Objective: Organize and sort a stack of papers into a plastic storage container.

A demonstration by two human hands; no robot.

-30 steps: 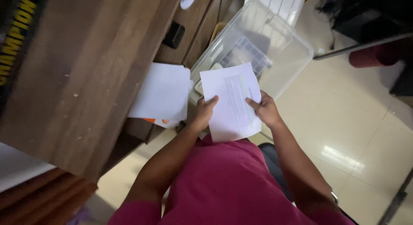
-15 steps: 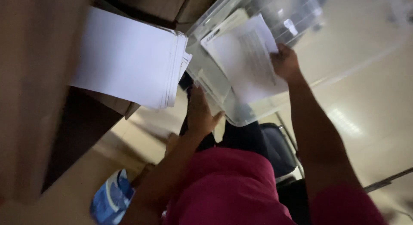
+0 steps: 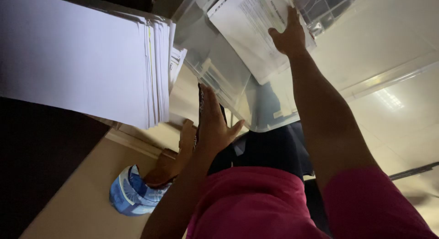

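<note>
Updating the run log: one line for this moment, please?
right hand: on printed sheet over clear bin | left hand: open, near bin | paper stack: on desk

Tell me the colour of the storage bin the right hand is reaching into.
The storage bin is clear, see-through plastic; the head view shows it best.

1 head view looks steeply down (close, tilted) at lap.
</note>
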